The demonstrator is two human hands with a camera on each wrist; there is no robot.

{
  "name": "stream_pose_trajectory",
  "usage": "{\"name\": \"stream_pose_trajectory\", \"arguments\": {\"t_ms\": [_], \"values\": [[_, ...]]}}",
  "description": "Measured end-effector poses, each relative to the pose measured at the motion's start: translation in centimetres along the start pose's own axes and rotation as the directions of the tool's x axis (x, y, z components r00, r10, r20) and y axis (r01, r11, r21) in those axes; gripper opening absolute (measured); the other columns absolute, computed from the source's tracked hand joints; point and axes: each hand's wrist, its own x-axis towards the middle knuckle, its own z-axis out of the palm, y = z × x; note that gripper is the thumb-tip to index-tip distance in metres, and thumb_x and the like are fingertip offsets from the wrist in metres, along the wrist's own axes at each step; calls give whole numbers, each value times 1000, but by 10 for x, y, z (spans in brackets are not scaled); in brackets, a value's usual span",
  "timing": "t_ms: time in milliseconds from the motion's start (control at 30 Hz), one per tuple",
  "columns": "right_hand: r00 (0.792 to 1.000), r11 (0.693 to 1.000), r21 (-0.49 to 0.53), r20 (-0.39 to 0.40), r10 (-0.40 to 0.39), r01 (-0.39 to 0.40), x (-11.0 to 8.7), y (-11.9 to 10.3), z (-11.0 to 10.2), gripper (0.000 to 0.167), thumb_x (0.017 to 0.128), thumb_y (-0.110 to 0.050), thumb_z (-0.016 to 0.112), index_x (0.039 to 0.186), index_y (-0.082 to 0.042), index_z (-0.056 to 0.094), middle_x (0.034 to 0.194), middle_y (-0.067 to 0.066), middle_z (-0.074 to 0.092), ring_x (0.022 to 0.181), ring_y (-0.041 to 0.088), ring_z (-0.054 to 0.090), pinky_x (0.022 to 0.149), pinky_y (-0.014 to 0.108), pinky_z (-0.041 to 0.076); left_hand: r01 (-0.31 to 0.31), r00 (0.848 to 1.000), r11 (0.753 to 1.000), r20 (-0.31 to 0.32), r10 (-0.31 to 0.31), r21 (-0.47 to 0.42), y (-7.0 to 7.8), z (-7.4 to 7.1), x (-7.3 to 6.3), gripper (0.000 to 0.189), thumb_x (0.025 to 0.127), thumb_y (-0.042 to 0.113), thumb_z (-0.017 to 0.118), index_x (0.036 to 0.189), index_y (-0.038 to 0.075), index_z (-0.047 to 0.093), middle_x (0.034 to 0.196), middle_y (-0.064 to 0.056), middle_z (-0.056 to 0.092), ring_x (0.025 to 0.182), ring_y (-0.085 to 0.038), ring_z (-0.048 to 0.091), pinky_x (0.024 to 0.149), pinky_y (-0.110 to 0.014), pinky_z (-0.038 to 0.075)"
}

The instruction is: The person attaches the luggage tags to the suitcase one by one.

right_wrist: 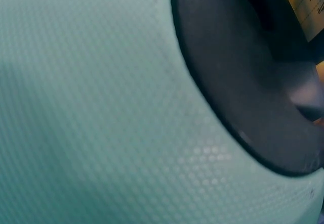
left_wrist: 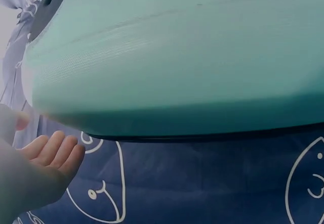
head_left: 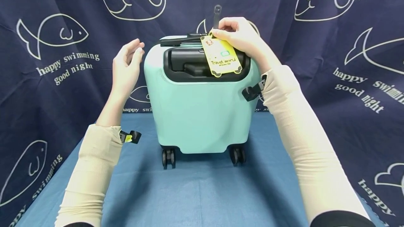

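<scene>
Farthest to the left of the pinch, the left hand [head_left: 127, 62] is raised beside the suitcase's upper corner, its fingers loosely bent and holding nothing. It would serve better brought in to steady the handle or take the strap's free end, since one hand alone can hardly both hold and thread.

Below the pinch and reaching out to its left stands the mint suitcase [head_left: 203, 115], upright on its casters [head_left: 168, 157]; they may roll, so any pull is best kept light and upward rather than sideways. The black carry handle [head_left: 176, 41] runs along the top, just left of the gripping fingers.

Right above the pinch, the dark strap [head_left: 216, 18] sticks up with its looped end free. Keeping that loop flat and untwisted should make it easier to guide. Just beneath the grip hangs the yellow luggage tag [head_left: 222, 57], tilted across the recess.

The right hand [head_left: 241, 36], rightmost, pinches the tag's upper end (whether the fingertips catch the strap too, I cannot tell). A firm thumb there should prevent the card swivelling.
</scene>
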Motion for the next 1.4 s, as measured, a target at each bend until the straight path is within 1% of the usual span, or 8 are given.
{"name": "stream_pose_trajectory", "arguments": {"t_ms": [233,400,500,667,833,1000,1167,1400], "values": [[1000,998,55,6,-16,15,0,2,1,19,88,-29,63,72,-20,56,63,-13,48,64,6,43,62,20,32,-42,999,998,24,41,38,15,11,14,36,96,19,51,130,5,53,128,-8,60,117,-16,57,101,-22,40],[1000,997,72,10,-29,29,1,3,1,20,88,-28,64,71,-19,56,63,-12,48,63,6,43,62,21,32,-75,997,996,34,74,44,26,20,25,35,96,18,52,128,5,54,125,-10,61,115,-13,58,99,-22,42],[999,997,73,13,-34,33,1,2,1,21,88,-28,64,71,-19,56,63,-12,48,63,6,43,62,21,32,-86,995,994,46,83,73,31,24,30,35,95,18,52,128,7,54,123,-9,62,112,-12,59,97,-22,42],[999,997,58,15,-42,41,2,1,2,21,88,-28,63,71,-19,56,64,-12,48,64,7,43,62,21,32,-87,994,984,84,74,157,40,32,42,34,95,22,53,127,9,56,122,-6,64,109,-12,61,94,-20,44],[1000,998,66,15,-19,18,0,1,2,19,88,-29,63,73,-19,57,64,-12,49,64,7,44,62,20,32,-93,989,963,132,60,254,46,42,55,35,95,25,51,127,11,56,122,-5,63,108,-11,61,93,-17,43],[1000,997,73,14,-12,11,-1,1,1,20,88,-30,64,73,-19,57,63,-12,49,64,7,44,62,21,32,-101,983,942,179,45,320,52,52,66,33,95,26,49,123,11,59,121,-6,64,107,-13,61,92,-18,43],[999,997,72,18,-34,32,0,1,0,20,88,-29,63,73,-19,57,66,-10,50,66,8,45,64,21,32,-117,973,926,227,35,360,58,63,72,31,96,26,49,119,10,62,118,-6,65,105,-14,62,92,-19,44],[997,994,85,25,-71,69,1,3,1,19,88,-26,64,72,-18,57,67,-10,50,66,9,45,63,21,32,-135,959,914,284,22,383,67,80,79,31,96,27,47,116,11,64,110,-4,69,99,-9,64,87,-16,43]]}}
